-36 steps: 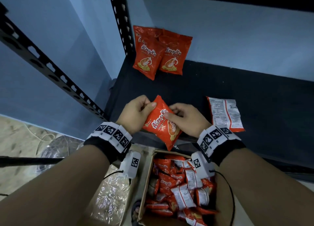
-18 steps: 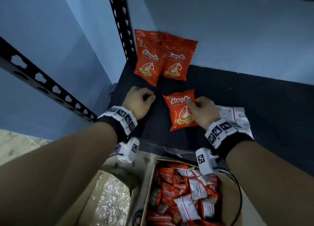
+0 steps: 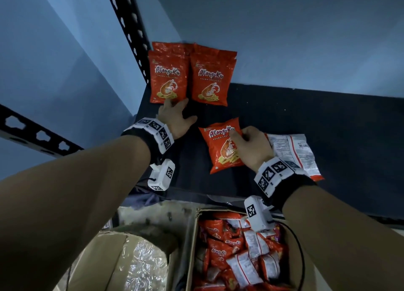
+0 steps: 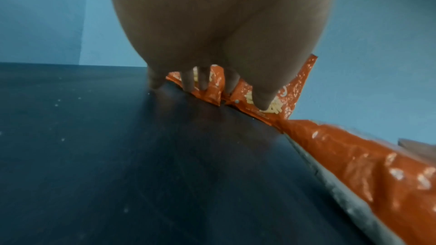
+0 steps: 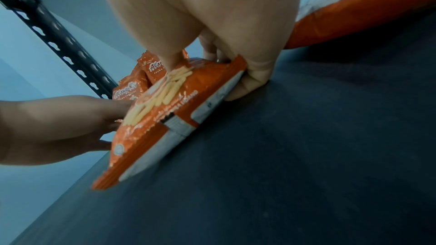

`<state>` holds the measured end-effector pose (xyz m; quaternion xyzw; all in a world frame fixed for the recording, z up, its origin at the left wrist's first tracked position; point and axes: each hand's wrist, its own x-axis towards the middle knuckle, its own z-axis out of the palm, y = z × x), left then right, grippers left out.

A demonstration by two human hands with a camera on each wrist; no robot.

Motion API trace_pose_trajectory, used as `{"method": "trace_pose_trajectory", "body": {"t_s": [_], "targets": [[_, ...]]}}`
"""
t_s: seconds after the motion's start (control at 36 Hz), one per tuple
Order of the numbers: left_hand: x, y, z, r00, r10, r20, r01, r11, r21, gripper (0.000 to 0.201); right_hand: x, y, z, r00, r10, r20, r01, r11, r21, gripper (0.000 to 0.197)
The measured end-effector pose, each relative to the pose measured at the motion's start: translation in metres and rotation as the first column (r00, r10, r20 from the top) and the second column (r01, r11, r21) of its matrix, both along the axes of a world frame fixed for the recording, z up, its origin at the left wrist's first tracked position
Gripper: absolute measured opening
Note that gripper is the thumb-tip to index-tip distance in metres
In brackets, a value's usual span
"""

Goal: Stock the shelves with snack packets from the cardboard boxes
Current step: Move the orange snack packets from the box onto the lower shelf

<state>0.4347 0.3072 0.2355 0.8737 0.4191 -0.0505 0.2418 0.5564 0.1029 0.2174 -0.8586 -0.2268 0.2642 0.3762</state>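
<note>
Blue walls close in behind a dark, matte shelf board (image 3: 306, 120) held by a black perforated steel upright (image 3: 126, 28).

Nearest to me, below the shelf edge, sits an open brown cardboard box (image 3: 192, 247) heaped with small red-orange snack packets (image 3: 238, 253); left of it is another cardboard box (image 3: 105, 247) with crinkled clear plastic inside.

On the shelf, my right hand (image 3: 251, 146) is clamped on a red-orange foil prawn-cracker packet (image 3: 220, 146): the thumb presses its printed face while the other fingers curl under its right edge, as the right wrist view shows, so that side is tipped up off the board. Just beside my right hand lies a packet turned white-back-up (image 3: 295, 153), flat on the shelf.

Farther in, my left hand (image 3: 177, 120) rests palm down with fingers spread and straight, gripping nothing; the fingertips (image 4: 188, 81) touch the bottom edge of the left standing packet (image 3: 168, 76).

At the back corner, that packet and its twin (image 3: 211, 78) lean side by side against the wall, each with another packet behind it.
</note>
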Motion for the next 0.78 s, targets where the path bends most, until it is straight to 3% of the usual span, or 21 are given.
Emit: {"method": "trace_pose_trajectory", "body": {"t_s": [0.14, 0.22, 0.31, 0.36, 0.42, 0.5, 0.78], "targets": [[-0.011, -0.005, 0.007, 0.987, -0.002, 0.160, 0.013, 0.998, -0.066, 0.038, -0.003, 0.003, 0.003, 0.999, -0.053, 0.009, 0.052, 0.997, 0.061, 0.032], [-0.021, -0.018, 0.009, 0.979, 0.079, 0.188, -0.055, 0.990, -0.133, 0.037, 0.001, 0.007, 0.003, 0.994, -0.108, 0.025, 0.103, 0.986, 0.133, 0.030], [-0.031, -0.029, 0.002, 0.979, 0.078, 0.189, -0.060, 0.993, -0.099, 0.037, 0.015, 0.011, 0.004, 0.982, -0.182, 0.042, 0.172, 0.969, 0.180, 0.031], [-0.036, -0.034, -0.004, 0.989, 0.011, 0.146, -0.004, 0.999, -0.050, 0.049, 0.030, 0.013, 0.007, 0.969, -0.225, 0.099, 0.199, 0.955, 0.220, 0.034], [-0.039, -0.038, -0.007, 0.996, -0.081, 0.032, 0.083, 0.995, -0.054, 0.079, 0.049, 0.017, 0.012, 0.950, -0.269, 0.156, 0.232, 0.947, 0.223, 0.036], [-0.036, -0.043, -0.008, 0.993, -0.107, -0.050, 0.104, 0.993, -0.062, 0.102, 0.078, 0.024, 0.022, 0.927, -0.326, 0.185, 0.285, 0.934, 0.213, 0.033], [-0.032, -0.046, -0.010, 0.994, -0.076, -0.080, 0.071, 0.995, -0.065, 0.110, 0.129, 0.060, 0.048, 0.961, -0.238, 0.138, 0.220, 0.966, 0.134, 0.023]]}}
